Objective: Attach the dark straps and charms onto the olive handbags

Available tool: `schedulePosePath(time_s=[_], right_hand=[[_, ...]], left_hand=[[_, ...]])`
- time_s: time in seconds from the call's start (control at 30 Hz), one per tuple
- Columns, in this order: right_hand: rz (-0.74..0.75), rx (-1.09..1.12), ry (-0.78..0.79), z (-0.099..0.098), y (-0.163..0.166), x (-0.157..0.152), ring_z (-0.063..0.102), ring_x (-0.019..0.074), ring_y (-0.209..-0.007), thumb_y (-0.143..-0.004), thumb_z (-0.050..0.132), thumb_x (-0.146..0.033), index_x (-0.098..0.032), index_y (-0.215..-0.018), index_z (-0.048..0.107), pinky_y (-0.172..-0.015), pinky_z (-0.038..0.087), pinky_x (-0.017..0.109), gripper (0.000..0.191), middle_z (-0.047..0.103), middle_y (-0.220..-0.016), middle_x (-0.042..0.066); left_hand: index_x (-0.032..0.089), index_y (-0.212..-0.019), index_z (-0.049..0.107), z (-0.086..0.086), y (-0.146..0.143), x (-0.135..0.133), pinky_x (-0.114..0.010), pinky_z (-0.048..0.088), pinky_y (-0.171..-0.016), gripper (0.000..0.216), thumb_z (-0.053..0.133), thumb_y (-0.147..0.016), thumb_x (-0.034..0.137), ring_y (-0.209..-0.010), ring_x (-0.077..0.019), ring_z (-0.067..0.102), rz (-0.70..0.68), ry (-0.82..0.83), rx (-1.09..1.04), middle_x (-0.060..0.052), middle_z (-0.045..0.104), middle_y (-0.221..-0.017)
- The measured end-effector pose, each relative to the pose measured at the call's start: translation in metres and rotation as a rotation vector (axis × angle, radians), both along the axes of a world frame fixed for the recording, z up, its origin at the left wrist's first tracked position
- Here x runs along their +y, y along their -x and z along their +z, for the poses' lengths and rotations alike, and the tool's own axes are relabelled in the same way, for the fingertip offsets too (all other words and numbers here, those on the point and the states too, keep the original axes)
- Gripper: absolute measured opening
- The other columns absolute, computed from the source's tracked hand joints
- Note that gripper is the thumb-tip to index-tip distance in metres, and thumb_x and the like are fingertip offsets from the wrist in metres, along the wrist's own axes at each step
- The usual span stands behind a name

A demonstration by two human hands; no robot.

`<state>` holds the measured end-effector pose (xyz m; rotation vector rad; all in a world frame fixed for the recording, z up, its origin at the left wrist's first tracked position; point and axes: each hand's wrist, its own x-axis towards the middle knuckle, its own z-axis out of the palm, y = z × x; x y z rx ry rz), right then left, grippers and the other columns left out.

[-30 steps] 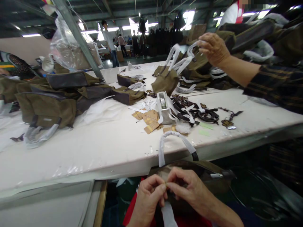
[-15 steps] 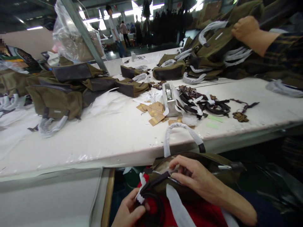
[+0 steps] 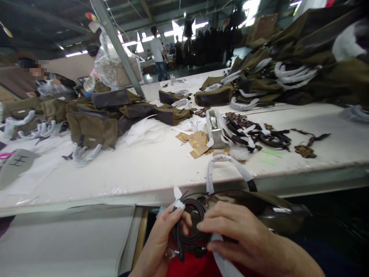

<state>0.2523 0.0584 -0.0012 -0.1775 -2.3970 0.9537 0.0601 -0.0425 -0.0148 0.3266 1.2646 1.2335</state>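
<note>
My left hand is closed on a coiled dark shoulder strap, gripping it where white wrapping binds the loops. Metal clips hang from the coil's lower side. Beside the coil, my right hand has its fingers apart and slightly bent, close to the loops; whether the fingertips touch them is unclear. Under both hands lies an olive handbag in my lap. Its far handle, wrapped in white, stands up against the table edge. The near wrapped handle passes below my right hand.
On the white table stand a tape dispenser, brown card tags, more coiled straps and a flower-shaped charm. Olive bags are piled at left and right. People are in the background.
My left hand has raised the coiled strap in front of the bag. My right hand has moved from the bag's zipper to beside the coil. The other person's hand at right is gone from view.
</note>
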Motion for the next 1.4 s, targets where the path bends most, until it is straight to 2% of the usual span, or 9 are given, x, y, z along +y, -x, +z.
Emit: schedulePosePath(time_s=[0.07, 0.2, 0.33, 0.47, 0.67, 0.8, 0.97, 1.2, 1.4], right_hand=[[0.019, -0.099, -0.006, 0.006, 0.009, -0.003, 0.063, 0.0163, -0.086, -0.094, 0.064, -0.037, -0.02, -0.113, 0.063, -0.077, 0.046, 0.027, 0.025, 0.068, -0.099, 0.005], [-0.057, -0.247, 0.105, 0.005, 0.027, -0.007, 0.057, 0.0125, -0.062, -0.07, 0.08, -0.061, -0.02, -0.084, 0.058, -0.055, 0.038, 0.024, 0.048, 0.065, -0.079, -0.003], [0.038, -0.283, -0.114, 0.003, 0.04, -0.008, 0.061, 0.0162, -0.076, -0.081, 0.078, -0.033, -0.02, -0.103, 0.058, -0.061, 0.039, 0.026, 0.032, 0.069, -0.096, 0.001], [0.143, -0.32, -0.283, 0.012, 0.041, -0.001, 0.057, 0.0149, -0.074, -0.09, 0.06, -0.01, -0.02, -0.094, 0.058, -0.062, 0.037, 0.026, 0.011, 0.066, -0.088, -0.001], [0.167, -0.265, 0.209, 0.015, 0.029, 0.018, 0.056, 0.0102, -0.079, -0.08, 0.073, -0.012, -0.019, -0.091, 0.062, -0.069, 0.041, 0.019, 0.018, 0.064, -0.095, -0.002], [0.092, -0.217, 0.295, 0.006, 0.027, 0.022, 0.056, 0.0109, -0.079, -0.088, 0.07, -0.024, -0.018, -0.089, 0.066, -0.071, 0.042, 0.02, 0.007, 0.063, -0.089, -0.001], [0.086, -0.219, 0.187, -0.004, 0.027, 0.023, 0.055, 0.0115, -0.086, -0.096, 0.06, -0.022, -0.019, -0.095, 0.069, -0.076, 0.044, 0.02, 0.01, 0.057, -0.098, 0.003], [0.055, -0.278, -0.319, -0.023, 0.029, 0.016, 0.05, 0.0166, -0.086, -0.096, 0.057, -0.016, -0.022, -0.101, 0.066, -0.068, 0.04, 0.026, 0.012, 0.057, -0.095, 0.003], [0.094, -0.313, -0.211, -0.027, 0.026, 0.016, 0.053, 0.0151, -0.085, -0.093, 0.059, -0.01, -0.02, -0.107, 0.057, -0.073, 0.044, 0.025, 0.017, 0.06, -0.099, 0.002]], left_hand=[[0.014, -0.078, 0.065, 0.002, -0.003, 0.008, -0.017, 0.037, -0.049, 0.032, 0.068, -0.085, 0.045, -0.052, -0.0073, 0.045, -0.019, -0.031, 0.004, 0.001, 0.056, -0.062], [0.016, -0.078, 0.06, 0.004, -0.002, 0.019, -0.017, 0.034, -0.046, 0.03, 0.069, -0.085, 0.043, -0.049, -0.0067, 0.042, -0.007, -0.074, 0.001, 0.004, 0.052, -0.061], [0.015, -0.079, 0.06, 0.009, -0.001, 0.024, -0.016, 0.034, -0.05, 0.028, 0.07, -0.085, 0.04, -0.055, -0.0067, 0.042, -0.036, -0.107, -0.016, 0.003, 0.052, -0.066], [0.015, -0.076, 0.059, 0.007, 0.001, 0.029, -0.016, 0.03, -0.048, 0.027, 0.069, -0.086, 0.038, -0.053, -0.0065, 0.04, -0.071, -0.151, -0.003, 0.003, 0.052, -0.063], [0.015, -0.086, 0.062, -0.004, 0.009, 0.03, -0.017, 0.032, -0.044, 0.023, 0.07, -0.086, 0.037, -0.05, -0.0057, 0.04, -0.081, -0.084, -0.091, 0.004, 0.052, -0.066], [0.015, -0.088, 0.065, -0.011, 0.011, 0.03, -0.016, 0.04, -0.048, 0.02, 0.071, -0.085, 0.034, -0.055, -0.0064, 0.047, -0.055, -0.079, -0.11, 0.002, 0.057, -0.071], [0.015, -0.088, 0.065, -0.013, 0.011, 0.03, -0.015, 0.04, -0.047, 0.018, 0.07, -0.087, 0.032, -0.051, -0.0048, 0.046, -0.077, -0.077, -0.149, 0.002, 0.057, -0.069], [0.015, -0.09, 0.065, -0.021, 0.005, 0.03, -0.015, 0.036, -0.044, 0.015, 0.068, -0.088, 0.03, -0.047, -0.0037, 0.043, -0.068, -0.098, -0.182, 0.003, 0.054, -0.068], [0.016, -0.092, 0.067, -0.027, 0.0, 0.027, -0.016, 0.041, -0.05, 0.015, 0.068, -0.088, 0.031, -0.052, -0.0045, 0.045, 0.001, -0.097, -0.174, 0.002, 0.058, -0.072]])
